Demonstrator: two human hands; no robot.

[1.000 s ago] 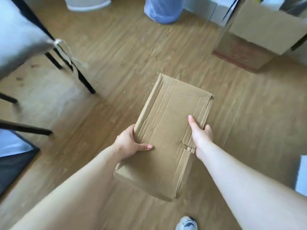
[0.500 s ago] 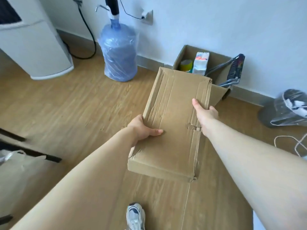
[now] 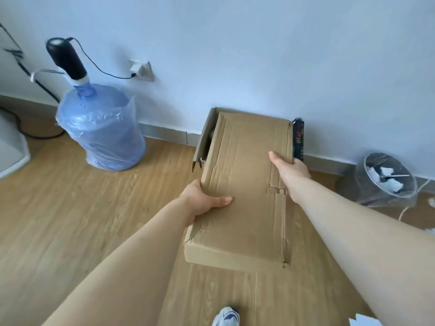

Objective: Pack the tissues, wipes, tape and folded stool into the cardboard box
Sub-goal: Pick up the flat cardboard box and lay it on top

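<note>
I hold a long closed cardboard box (image 3: 244, 184) out in front of me, lengthwise, above the floor. My left hand (image 3: 204, 201) grips its left edge with the thumb on top. My right hand (image 3: 290, 170) grips its right edge. Behind and under its far end, an open cardboard box (image 3: 203, 140) stands against the wall, and the held box hides most of its inside. The folded stool (image 3: 298, 140), dark with a coloured pattern, sticks up at that open box's right side. Tissues, wipes and tape are hidden.
A large blue water bottle (image 3: 101, 125) with a black pump stands at the wall on the left, plugged into a socket (image 3: 141, 70). A bin with a clear bag (image 3: 388, 180) sits at the right. My shoe (image 3: 226, 317) shows at the bottom.
I have walked toward the wall with the box in both hands. The open box against the wall is now mostly covered by the one I carry.
</note>
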